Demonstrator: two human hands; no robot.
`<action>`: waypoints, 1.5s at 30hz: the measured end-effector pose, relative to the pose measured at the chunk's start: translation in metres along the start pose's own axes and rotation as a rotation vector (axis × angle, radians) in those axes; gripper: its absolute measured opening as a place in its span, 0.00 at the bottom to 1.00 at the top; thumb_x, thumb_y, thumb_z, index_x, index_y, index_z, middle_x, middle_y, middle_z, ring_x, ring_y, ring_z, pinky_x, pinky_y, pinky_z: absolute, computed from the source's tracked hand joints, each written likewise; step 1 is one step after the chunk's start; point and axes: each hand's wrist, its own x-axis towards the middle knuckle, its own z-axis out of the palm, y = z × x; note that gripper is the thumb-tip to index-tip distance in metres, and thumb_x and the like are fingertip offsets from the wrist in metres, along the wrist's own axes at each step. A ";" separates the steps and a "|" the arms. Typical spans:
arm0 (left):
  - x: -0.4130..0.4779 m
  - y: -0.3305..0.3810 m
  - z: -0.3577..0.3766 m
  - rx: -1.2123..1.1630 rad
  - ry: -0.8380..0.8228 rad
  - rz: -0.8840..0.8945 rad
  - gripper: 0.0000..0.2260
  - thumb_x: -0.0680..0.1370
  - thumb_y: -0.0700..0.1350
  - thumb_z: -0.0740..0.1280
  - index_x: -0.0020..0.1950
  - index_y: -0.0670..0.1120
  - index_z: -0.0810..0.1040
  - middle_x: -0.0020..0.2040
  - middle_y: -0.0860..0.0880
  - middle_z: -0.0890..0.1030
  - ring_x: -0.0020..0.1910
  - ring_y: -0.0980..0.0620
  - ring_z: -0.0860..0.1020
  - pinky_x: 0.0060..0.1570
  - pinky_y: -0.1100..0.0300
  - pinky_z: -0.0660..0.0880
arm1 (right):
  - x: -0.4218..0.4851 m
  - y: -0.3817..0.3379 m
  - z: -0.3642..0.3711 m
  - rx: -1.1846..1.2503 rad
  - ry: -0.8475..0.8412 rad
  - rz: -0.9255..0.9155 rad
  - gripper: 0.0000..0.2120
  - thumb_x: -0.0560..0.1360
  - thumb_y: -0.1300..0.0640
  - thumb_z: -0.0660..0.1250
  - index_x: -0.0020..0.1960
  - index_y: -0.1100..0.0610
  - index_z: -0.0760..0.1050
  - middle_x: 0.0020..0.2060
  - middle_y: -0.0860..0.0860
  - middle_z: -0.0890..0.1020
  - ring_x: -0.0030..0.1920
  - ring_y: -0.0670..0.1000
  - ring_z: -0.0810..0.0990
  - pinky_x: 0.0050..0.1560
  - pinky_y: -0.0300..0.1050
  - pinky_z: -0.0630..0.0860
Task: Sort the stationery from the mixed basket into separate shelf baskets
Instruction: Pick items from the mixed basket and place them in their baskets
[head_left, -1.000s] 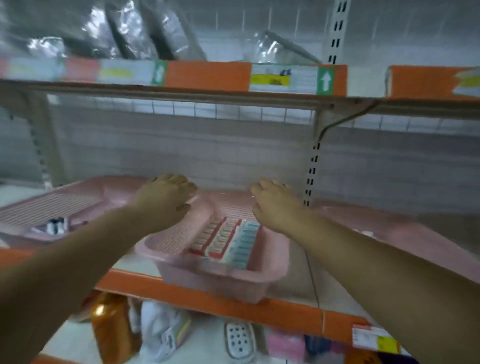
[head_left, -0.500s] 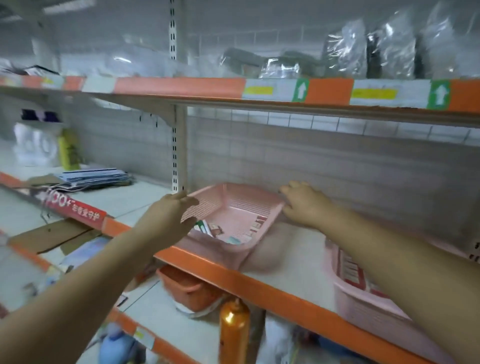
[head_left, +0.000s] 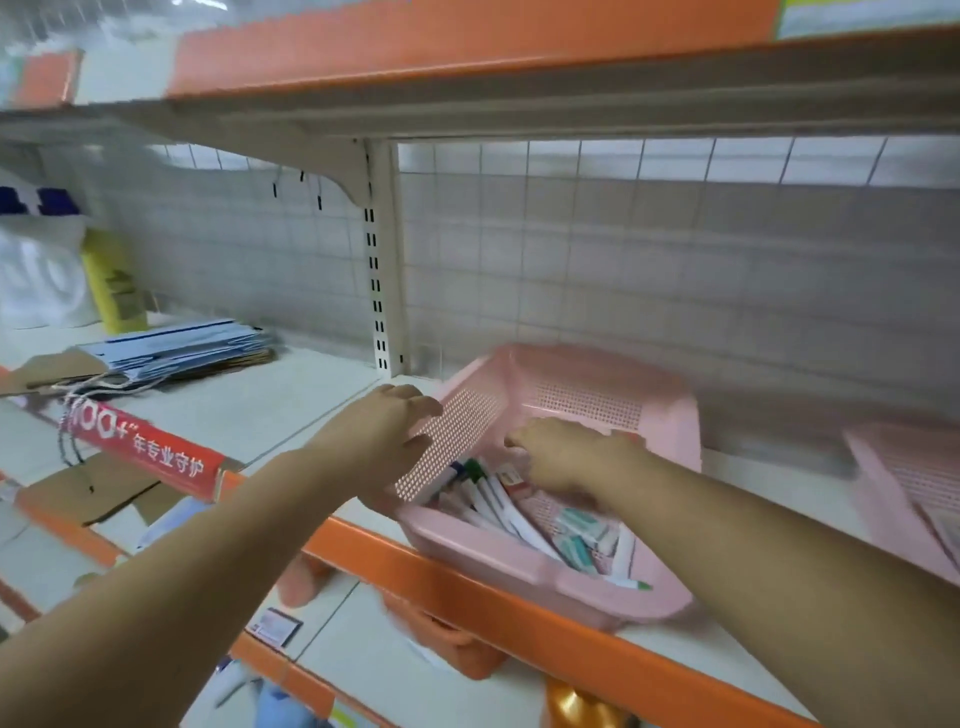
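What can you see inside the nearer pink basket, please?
In the pink basket lie white marker pens with blue and green caps and small teal packets. The right hand covers the floor beneath it, so whatever its fingers touch is hidden.

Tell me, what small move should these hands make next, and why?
Probably close the right hand on one white marker with a coloured cap and lift it out: that hand is inside the pink perforated plastic basket, just above the markers, while the left hand touches its side wall.
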 end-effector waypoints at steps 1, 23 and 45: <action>0.009 -0.002 0.003 -0.007 -0.015 0.031 0.18 0.79 0.46 0.61 0.69 0.51 0.69 0.67 0.51 0.71 0.66 0.51 0.68 0.63 0.58 0.66 | 0.003 -0.002 0.005 0.031 -0.036 0.009 0.16 0.75 0.59 0.62 0.63 0.53 0.70 0.59 0.55 0.76 0.52 0.54 0.75 0.45 0.44 0.70; 0.126 0.024 0.068 -0.081 -0.644 0.582 0.12 0.77 0.48 0.64 0.58 0.45 0.78 0.48 0.50 0.78 0.49 0.49 0.74 0.49 0.58 0.70 | -0.010 0.039 0.013 -0.034 -0.020 0.672 0.16 0.74 0.65 0.57 0.60 0.59 0.73 0.53 0.56 0.78 0.50 0.55 0.76 0.44 0.43 0.71; 0.124 0.019 0.075 -0.177 -0.730 0.460 0.09 0.70 0.40 0.71 0.49 0.41 0.80 0.47 0.43 0.81 0.43 0.44 0.79 0.42 0.54 0.76 | -0.001 0.038 0.021 0.119 0.047 0.797 0.13 0.79 0.62 0.56 0.40 0.58 0.77 0.38 0.51 0.77 0.44 0.51 0.75 0.37 0.38 0.69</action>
